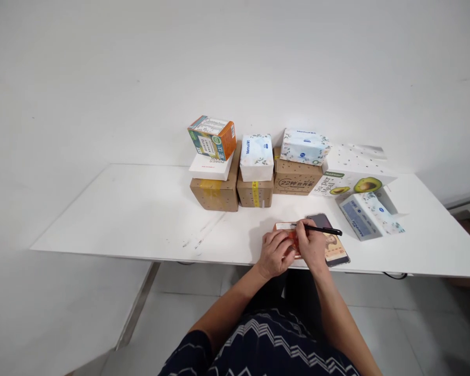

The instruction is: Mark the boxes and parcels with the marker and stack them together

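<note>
My right hand [312,245] is closed around a black pen [328,230]; the pen's rear end points right and its tip is close to the white strip of a small orange-and-white box [285,226]. My left hand [274,253] lies over the left side of that box with its fingers curled, steadying it near the table's front edge. Much of the box is hidden under both hands. Just right of my right hand lies a dark phone [317,219] in a clear case, and a card with a portrait [336,247] rests on it.
Along the wall, brown cartons [215,196] carry a white box [210,167], an orange-and-green box [213,138] and tissue packs [256,156]. A white avocado-printed carton [354,169] stands at the right, with another tissue pack [372,216] before it. The white table [113,214] bears dark scuffs.
</note>
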{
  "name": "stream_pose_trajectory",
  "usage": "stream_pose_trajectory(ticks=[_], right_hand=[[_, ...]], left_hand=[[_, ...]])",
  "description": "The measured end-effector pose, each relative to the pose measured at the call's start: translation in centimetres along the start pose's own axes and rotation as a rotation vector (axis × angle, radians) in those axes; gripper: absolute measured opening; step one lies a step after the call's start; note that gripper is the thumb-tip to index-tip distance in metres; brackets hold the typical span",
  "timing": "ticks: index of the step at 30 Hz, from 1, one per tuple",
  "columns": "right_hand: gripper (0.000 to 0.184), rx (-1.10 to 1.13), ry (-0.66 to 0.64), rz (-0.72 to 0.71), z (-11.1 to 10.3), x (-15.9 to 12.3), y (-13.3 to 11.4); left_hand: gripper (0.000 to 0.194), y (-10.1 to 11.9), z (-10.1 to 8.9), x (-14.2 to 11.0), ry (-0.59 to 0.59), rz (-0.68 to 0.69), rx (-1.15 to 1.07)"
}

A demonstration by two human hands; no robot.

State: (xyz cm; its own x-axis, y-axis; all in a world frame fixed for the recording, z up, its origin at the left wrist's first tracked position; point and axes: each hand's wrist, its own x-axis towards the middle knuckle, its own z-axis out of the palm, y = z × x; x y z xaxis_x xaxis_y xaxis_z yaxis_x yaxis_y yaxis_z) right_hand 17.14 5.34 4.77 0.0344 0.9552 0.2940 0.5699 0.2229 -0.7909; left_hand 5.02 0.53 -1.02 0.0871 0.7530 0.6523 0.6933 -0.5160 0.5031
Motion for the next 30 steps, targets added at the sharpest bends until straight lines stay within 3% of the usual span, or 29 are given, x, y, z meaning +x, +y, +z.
stream_pose_trajectory(ticks=[15, 20, 24, 27, 30], right_hand=[[0.035, 0.079, 0.001, 0.035, 0.0, 0.0, -0.1], [0.030, 0.203, 0.130, 0.091, 0.0, -0.6, 0.3], [0.029, 0.228, 0.264, 0.099, -1.2, -1.3, 2.1], [0.029, 0.020, 0.199, -0.031, -2.7, -1.8, 4.6], [0.035, -0.314, -0.053, -0.244, -3.7, -2.2, 6.5]], left_hand=[[0.025, 0.0, -0.1, 0.0, 0.027, 0.012, 0.073], [0.022, 0.2, -0.1, 0.1, 0.022, -0.001, 0.087], [0.024, 0.3, -0.4, 0.2, 0.041, 0.003, 0.100], [0.026, 0.1, -1.0, 0.3, 0.054, 0.024, 0.091], [0.027, -0.3, -1.5, 0.3, 0.074, 0.044, 0.079]])
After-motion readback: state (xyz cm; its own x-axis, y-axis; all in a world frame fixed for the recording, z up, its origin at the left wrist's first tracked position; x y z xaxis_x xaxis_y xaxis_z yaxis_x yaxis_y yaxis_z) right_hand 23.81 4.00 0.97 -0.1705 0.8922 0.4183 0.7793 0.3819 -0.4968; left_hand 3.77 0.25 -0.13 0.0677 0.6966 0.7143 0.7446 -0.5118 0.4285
